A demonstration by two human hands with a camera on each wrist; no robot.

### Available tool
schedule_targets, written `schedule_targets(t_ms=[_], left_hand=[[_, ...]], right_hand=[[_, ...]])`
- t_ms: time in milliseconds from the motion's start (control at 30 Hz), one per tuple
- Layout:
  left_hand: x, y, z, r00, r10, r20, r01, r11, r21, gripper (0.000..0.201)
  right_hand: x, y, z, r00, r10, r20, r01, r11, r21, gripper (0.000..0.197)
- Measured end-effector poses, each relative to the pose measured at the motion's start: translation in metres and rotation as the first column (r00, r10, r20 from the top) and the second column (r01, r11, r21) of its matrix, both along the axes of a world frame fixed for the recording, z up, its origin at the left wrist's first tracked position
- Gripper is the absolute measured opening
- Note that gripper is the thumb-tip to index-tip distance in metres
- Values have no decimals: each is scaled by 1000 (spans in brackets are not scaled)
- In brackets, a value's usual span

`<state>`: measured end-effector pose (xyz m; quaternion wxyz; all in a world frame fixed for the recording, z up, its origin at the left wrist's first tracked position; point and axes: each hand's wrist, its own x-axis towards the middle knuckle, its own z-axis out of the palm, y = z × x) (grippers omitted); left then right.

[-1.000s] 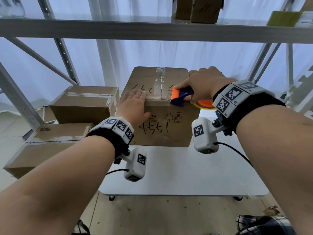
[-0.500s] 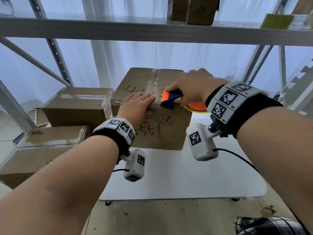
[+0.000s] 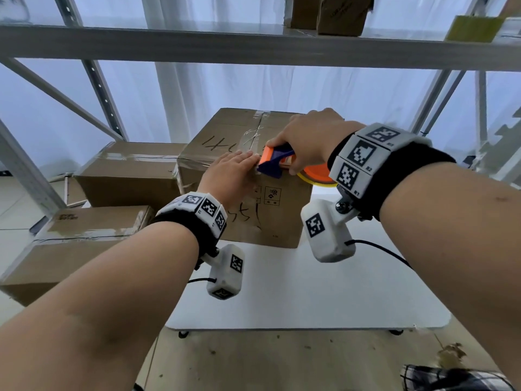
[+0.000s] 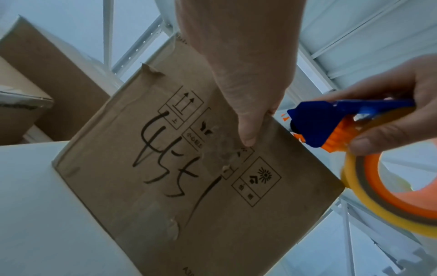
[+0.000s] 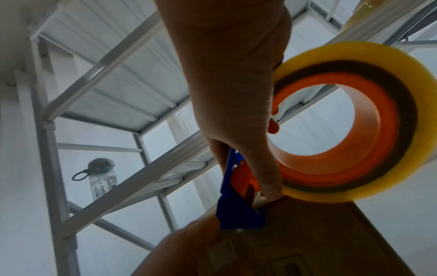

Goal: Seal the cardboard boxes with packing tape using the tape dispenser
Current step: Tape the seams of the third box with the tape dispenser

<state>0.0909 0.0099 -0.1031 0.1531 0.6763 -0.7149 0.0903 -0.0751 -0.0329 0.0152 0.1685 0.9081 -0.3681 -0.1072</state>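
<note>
A brown cardboard box (image 3: 270, 215) with black handwriting stands on the white table (image 3: 338, 292). Clear tape runs along its top seam and down the front. My right hand (image 3: 307, 139) grips the orange and blue tape dispenser (image 3: 275, 162), whose nose sits at the box's top front edge. Its yellowish tape roll (image 5: 350, 121) hangs off the box's right side. My left hand (image 3: 231, 176) lies flat over the top front edge just left of the dispenser, fingers straight, thumb (image 4: 248, 128) pressed on the front face (image 4: 189, 168).
Two more taped cardboard boxes (image 3: 127, 170) (image 3: 64, 244) are stacked to the left of the table. A metal shelf beam (image 3: 253, 49) crosses overhead with small boxes (image 3: 338, 12) on it. A water bottle (image 5: 101, 179) stands on a shelf in the right wrist view.
The left hand has slid right along the box's front edge until its fingers meet the dispenser. The dispenser has moved slightly toward the front edge.
</note>
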Motion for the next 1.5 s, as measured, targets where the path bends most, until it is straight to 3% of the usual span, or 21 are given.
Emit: schedule_targets(t_ms=[267, 633, 833, 1033, 1233, 1400, 1500], left_hand=[[-5, 2, -2, 1000, 18, 6, -18, 999, -29, 61], [-16, 3, 2, 998, 18, 66, -24, 996, 85, 78], [-26, 2, 0, 996, -71, 60, 68, 996, 49, 71], [11, 18, 9, 996, 64, 68, -69, 994, 88, 72], [-24, 1, 8, 997, -35, 66, 26, 990, 137, 77], [-31, -3, 3, 999, 5, 33, -9, 994, 105, 75], [-31, 0, 1, 999, -1, 35, -1, 998, 60, 71]], right_hand=[[-51, -6, -11, 995, -81, 64, 80, 997, 16, 67], [-48, -9, -16, 992, -99, 75, 97, 995, 35, 70], [-44, -10, -14, 991, -122, 64, 119, 992, 50, 70], [-46, -12, -17, 988, -121, 92, 116, 992, 59, 69], [-46, -10, -16, 992, -111, 61, 109, 993, 37, 70], [-45, -12, -13, 996, -88, 29, 87, 996, 15, 74], [-58, -14, -11, 992, -74, 97, 73, 997, 22, 70]])
